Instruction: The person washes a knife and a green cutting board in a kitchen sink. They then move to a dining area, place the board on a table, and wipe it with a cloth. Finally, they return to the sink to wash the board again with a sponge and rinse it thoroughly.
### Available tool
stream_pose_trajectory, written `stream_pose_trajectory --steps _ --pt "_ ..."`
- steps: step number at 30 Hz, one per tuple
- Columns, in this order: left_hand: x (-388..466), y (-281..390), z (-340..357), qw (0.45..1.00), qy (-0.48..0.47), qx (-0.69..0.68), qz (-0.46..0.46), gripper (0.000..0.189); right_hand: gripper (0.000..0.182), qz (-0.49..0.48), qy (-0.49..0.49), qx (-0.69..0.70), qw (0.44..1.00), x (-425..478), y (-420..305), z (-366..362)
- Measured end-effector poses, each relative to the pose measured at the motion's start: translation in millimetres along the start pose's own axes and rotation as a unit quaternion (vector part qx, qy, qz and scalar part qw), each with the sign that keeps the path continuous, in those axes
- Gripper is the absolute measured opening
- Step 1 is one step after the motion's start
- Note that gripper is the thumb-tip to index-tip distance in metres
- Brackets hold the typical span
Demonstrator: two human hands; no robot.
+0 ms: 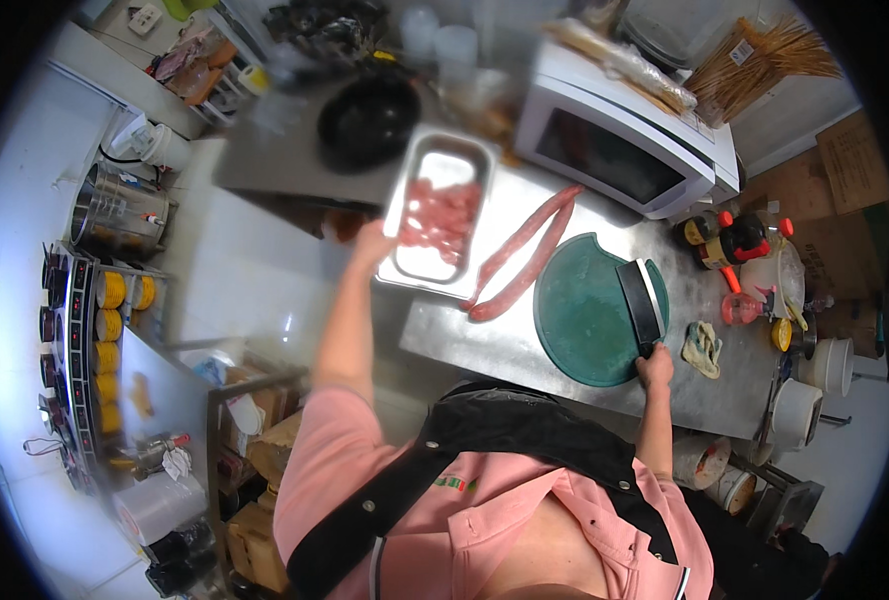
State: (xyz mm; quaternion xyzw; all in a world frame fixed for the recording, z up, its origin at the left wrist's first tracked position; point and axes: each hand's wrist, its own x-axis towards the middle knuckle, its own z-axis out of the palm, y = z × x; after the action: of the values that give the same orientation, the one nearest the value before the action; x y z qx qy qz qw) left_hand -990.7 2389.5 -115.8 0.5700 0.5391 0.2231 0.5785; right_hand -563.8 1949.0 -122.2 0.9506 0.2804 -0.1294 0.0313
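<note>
My left hand (375, 244) grips the near left side of a rectangular steel pan (423, 283). Pieces of reddish sausage (444, 214) lie in the middle of that pan, a little blurred. The pan appears held over the table's left edge. On the right, my right hand (655, 366) is closed around the handle of a cleaver (642, 306), whose dark blade is over the right part of a round green cutting board (576, 319). Two long reddish sausages (527, 281) rest on the steel table (444, 330) between pan and board, close together at their far ends.
A white microwave oven (617, 142) stands behind the board. Sauce bottles (729, 240) and a folded cloth (702, 349) are to the right. A black wok-like pan (369, 120) sits at the back left. Cardboard boxes (261, 536) fill a rack at lower left.
</note>
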Motion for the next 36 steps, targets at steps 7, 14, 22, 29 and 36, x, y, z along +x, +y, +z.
stream_pose_trajectory --steps 7,14,22,29,36 --pt "-41.0 9.5 -1.1 0.999 0.016 -0.012 0.028 0.023 0.039 0.001 0.01 -0.004 1.0 1.5 -3.0 4.0" --pt "-80.2 -1.9 1.8 0.995 0.03 -0.058 0.072 0.016 0.046 0.017 0.005 -0.007 1.0 0.1 -0.4 6.9" --pt "-121.6 16.4 5.9 0.987 0.024 -0.071 0.145 0.022 0.04 -0.096 0.162 0.018 0.982 0.7 -30.7 -11.3" --pt "-155.1 23.3 34.5 0.987 0.02 -0.123 0.097 0.022 0.021 -0.207 0.151 0.074 0.964 7.5 -58.2 -22.4" --pt "-181.2 36.8 90.0 0.986 0.03 -0.156 0.059 0.016 0.018 -0.293 0.125 0.139 0.938 3.4 -72.1 -36.6"
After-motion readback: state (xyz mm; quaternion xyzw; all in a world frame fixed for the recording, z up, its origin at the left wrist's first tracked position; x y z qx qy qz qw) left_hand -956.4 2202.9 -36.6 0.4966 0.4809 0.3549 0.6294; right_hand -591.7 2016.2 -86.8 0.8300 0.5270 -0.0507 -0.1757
